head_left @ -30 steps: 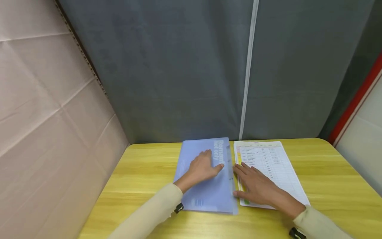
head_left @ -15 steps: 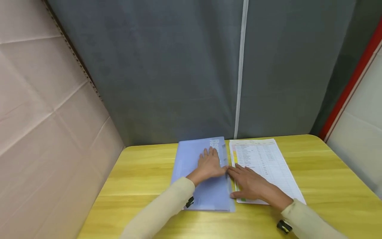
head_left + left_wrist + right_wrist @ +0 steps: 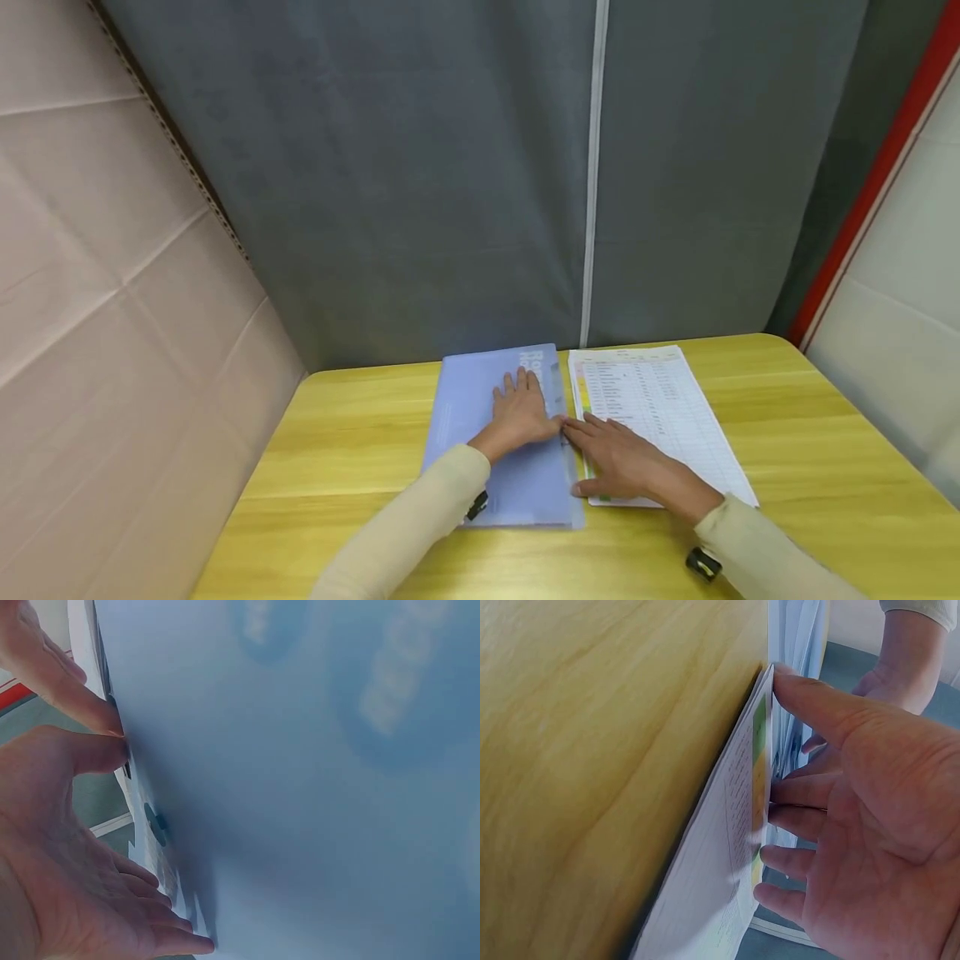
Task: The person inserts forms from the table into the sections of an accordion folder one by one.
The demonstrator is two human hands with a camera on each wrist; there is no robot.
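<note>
Left to right: left hand [image 3: 521, 412] lies flat, fingers straight, pressing the translucent blue plastic folder [image 3: 480, 417], which rests on the yellow wooden table [image 3: 360, 450]. Right hand [image 3: 618, 458], fingers extended, nothing grasped, lies on the printed white paper sheets [image 3: 660, 408] w/ fingertips at the folder's edge. Risk: sheets could fan or crumple if pushed vs. that edge; the slick folder may slide.

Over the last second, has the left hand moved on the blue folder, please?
Yes: the left hand slid right across the blue folder, covering more of its lettering.
</note>
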